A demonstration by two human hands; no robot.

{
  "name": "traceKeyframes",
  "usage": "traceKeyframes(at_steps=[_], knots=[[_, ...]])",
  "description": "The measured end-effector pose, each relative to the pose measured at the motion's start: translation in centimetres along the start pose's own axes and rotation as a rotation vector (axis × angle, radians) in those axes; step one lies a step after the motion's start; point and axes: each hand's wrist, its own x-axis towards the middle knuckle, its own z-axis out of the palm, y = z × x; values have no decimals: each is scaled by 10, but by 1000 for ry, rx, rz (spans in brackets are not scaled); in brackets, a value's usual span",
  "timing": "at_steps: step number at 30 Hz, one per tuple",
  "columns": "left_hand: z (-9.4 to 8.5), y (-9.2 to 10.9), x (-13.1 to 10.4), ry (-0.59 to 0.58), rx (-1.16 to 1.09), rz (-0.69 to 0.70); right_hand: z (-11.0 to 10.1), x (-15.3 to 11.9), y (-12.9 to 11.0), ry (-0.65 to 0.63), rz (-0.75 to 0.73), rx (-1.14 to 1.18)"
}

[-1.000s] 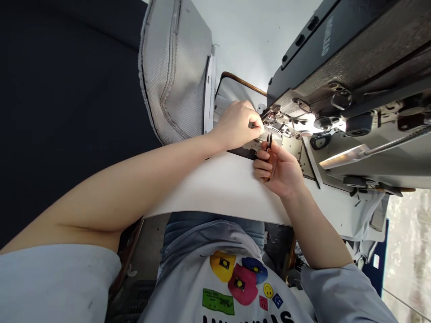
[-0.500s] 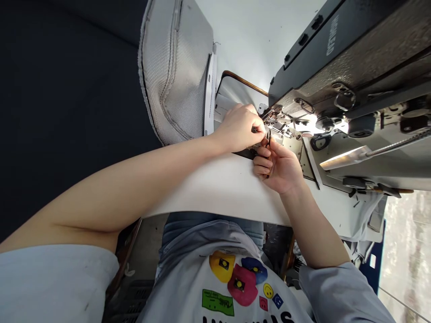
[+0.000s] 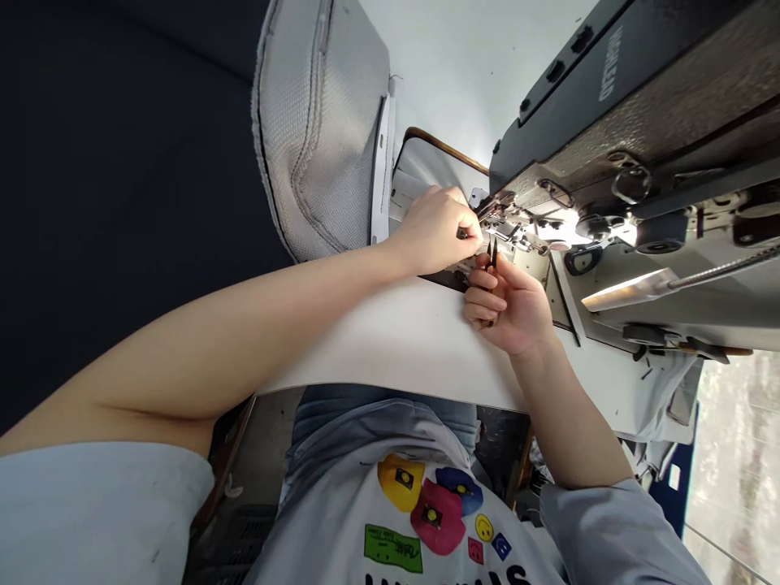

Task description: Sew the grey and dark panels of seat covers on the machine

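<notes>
My right hand (image 3: 503, 301) is wrapped around small thread snips (image 3: 492, 253), whose two dark blades point up and stand slightly apart. Just left of the blades, my left hand (image 3: 439, 229) is closed, thumb and fingertips pinched together beside the sewing machine's needle area. A small dark thing (image 3: 461, 233) shows at its curled fingers; what the pinch holds is too small to make out. Behind both hands is the lit presser foot area (image 3: 509, 223) of the sewing machine (image 3: 566, 106).
A grey padded fabric piece (image 3: 341, 138) stands on the left of the white table (image 3: 366, 341). A lamp on a bendy neck (image 3: 634, 291) reaches in from the right. More snips or scissors (image 3: 707, 348) lie at the right, near pale cloth (image 3: 667, 390).
My right hand has drawn slightly right and down with the snips, away from my left fingertips. The blades now show more clearly and farther apart. My left hand stays nearly in place.
</notes>
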Motion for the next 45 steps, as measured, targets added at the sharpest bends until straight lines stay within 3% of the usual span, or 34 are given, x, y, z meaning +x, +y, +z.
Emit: traceKeyframes(at_steps=[3, 6, 8, 10, 16, 20, 28, 32, 36, 41, 45], knots=[[0, -7, 5, 48, 43, -28, -2, -4, 8, 166, -176, -279], [2, -15, 11, 95, 106, -51, -8, -6, 22, 418, -507, -910], [3, -18, 13, 128, 149, -56, -13, -4, 31, 477, -648, -1246], [4, -18, 14, 151, 175, -53, -18, -1, 36, 491, -724, -1395], [0, -9, 15, 70, 241, -141, -20, 3, 38, 516, -771, -1520], [1, -12, 15, 100, 229, -103, -19, 1, 38, 522, -727, -1532], [2, -15, 14, 120, 225, -83, -20, 2, 38, 517, -778, -1519], [0, -9, 14, 74, 238, -123, -20, 2, 39, 525, -826, -1512], [-2, -5, 15, 37, 261, -153, -21, 1, 40, 520, -760, -1527], [0, -6, 14, 60, 218, -138, -22, 3, 33, 491, -779, -1605], [2, -9, 15, 84, 201, -129, -22, 10, 23, 429, -703, -1713]])
